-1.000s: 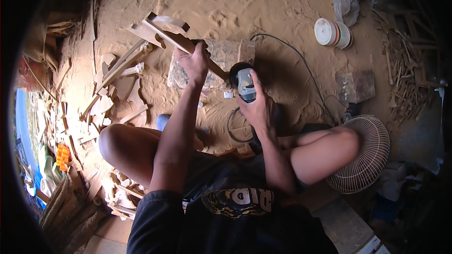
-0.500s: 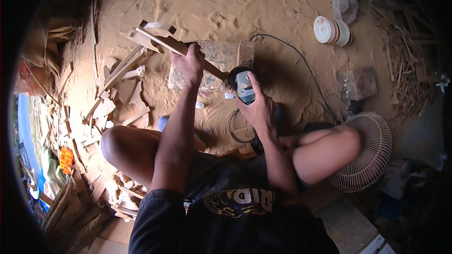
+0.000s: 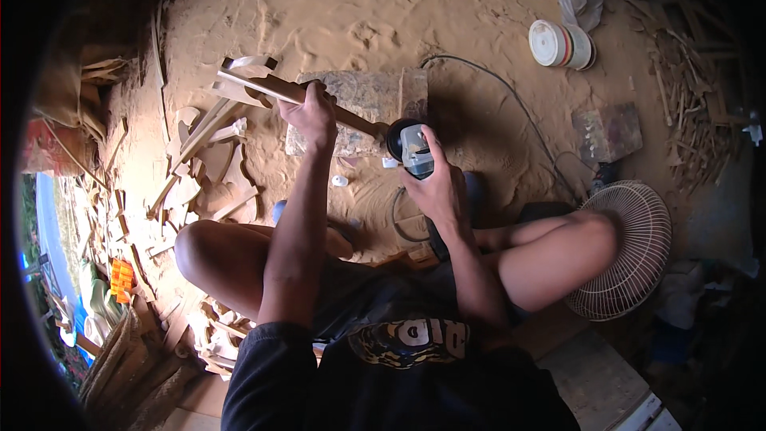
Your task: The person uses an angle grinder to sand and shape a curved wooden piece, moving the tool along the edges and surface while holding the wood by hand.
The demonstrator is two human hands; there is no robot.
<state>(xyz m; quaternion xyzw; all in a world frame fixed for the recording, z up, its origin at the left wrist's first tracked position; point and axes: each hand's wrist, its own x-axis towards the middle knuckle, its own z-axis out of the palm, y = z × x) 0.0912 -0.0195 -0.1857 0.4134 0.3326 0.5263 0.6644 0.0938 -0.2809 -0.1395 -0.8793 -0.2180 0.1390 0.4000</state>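
I sit cross-legged on a floor thick with sawdust. My left hand (image 3: 309, 114) is closed around a long shaped wooden piece (image 3: 263, 85) that slants from upper left to lower right over a flat worn block (image 3: 375, 96). My right hand (image 3: 435, 187) grips a grey and black angle grinder (image 3: 411, 148), and its dark disc meets the lower end of the wooden piece. The grinder's black cord (image 3: 511, 100) loops away over the sawdust to the right.
Cut wooden shapes and offcuts (image 3: 211, 156) lie heaped at the left. A white lidded tub (image 3: 558, 44) stands at the upper right, a stained square block (image 3: 608, 132) below it, and a round fan grille (image 3: 626, 251) beside my right knee. Wood scraps (image 3: 702, 112) cover the far right.
The wooden piece and my left hand have shifted slightly toward the grinder. My right hand keeps the grinder in nearly the same place.
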